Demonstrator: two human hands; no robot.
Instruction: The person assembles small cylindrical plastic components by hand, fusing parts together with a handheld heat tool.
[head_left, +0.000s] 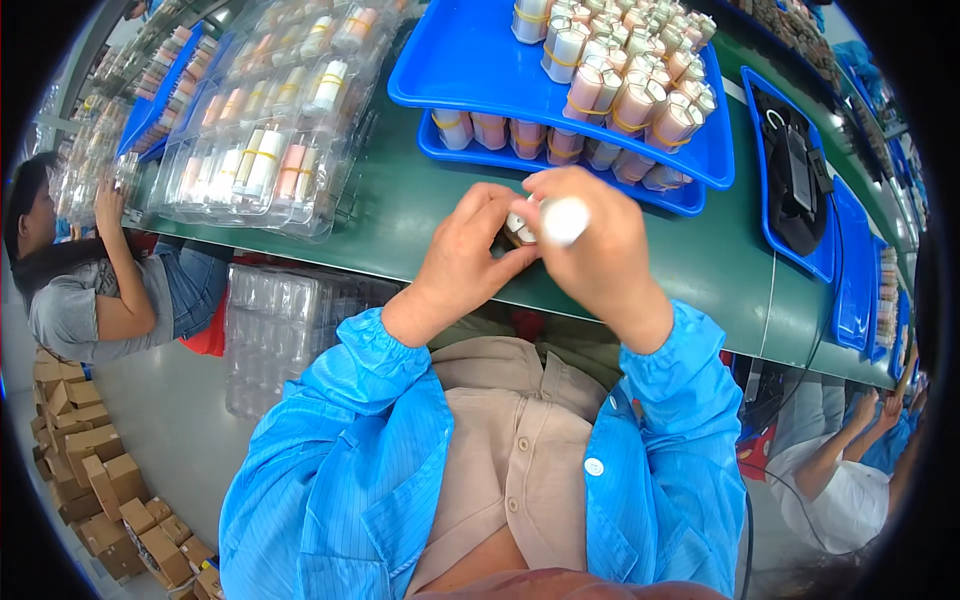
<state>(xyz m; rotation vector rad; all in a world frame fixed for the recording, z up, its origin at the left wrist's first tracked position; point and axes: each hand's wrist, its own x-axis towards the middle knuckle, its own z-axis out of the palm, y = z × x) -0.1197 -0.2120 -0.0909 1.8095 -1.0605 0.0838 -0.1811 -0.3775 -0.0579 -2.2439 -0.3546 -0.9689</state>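
Observation:
In front of my body, both hands are together over the near edge of the green table [385,215]. My left hand [460,250] curls its fingers round a small bundle of white cylinders [519,228], mostly covered by the fingers. My right hand [610,245] is closed round a white cylinder [565,221] whose blurred round end points up. It is right beside the bundle; whether they touch is hidden. Just beyond my hands stands an upper blue tray [460,75] full of upright white and pinkish cylinders [630,95], bundled with yellow rubber bands.
Under it sits a lower blue tray [660,203] with more bundles. Clear plastic trays [335,185] of banded cylinders are stacked at left. A blue tray [765,85] at right holds a black pouch [785,180]. Co-workers sit on both sides. Cardboard boxes [95,450] lie on the floor.

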